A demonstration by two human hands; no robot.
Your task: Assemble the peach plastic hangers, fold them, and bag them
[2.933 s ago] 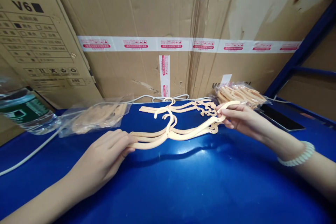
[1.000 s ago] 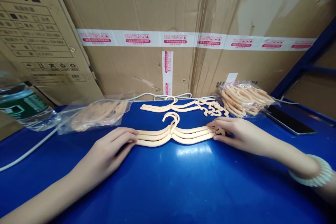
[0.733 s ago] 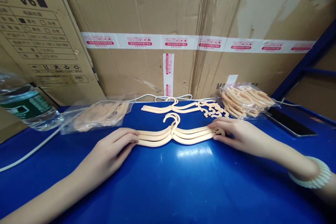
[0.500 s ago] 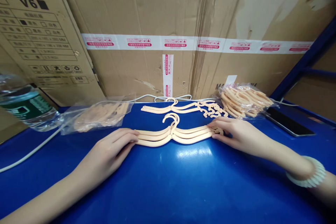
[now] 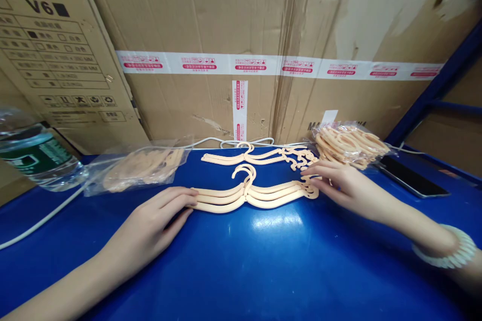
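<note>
Three beige clothes hangers (image 5: 216, 207) lie close together on the blue table, hooks pointing away from me. My left hand (image 5: 160, 215) holds their left ends between fingers and thumb. By the right ends, my right hand (image 5: 337, 185) hovers with its fingers apart, holding nothing that I can see; it hides part of the small curved end pieces there. Behind this row lie more beige hangers (image 5: 224, 159), and to the right of those is a small heap of loose curved pieces (image 5: 297, 156).
Clear bags of beige parts lie at left (image 5: 141, 168) and right (image 5: 350, 143). A water bottle (image 5: 41, 155) stands far left, a dark phone (image 5: 412, 178) lies far right. A white cable (image 5: 45, 228) crosses the table (image 5: 241, 271). Cardboard boxes (image 5: 211, 20) wall the back.
My right hand has let go of the hangers' right ends and lifted slightly up and away, uncovering the curved end pieces. My left hand has stayed in place.
</note>
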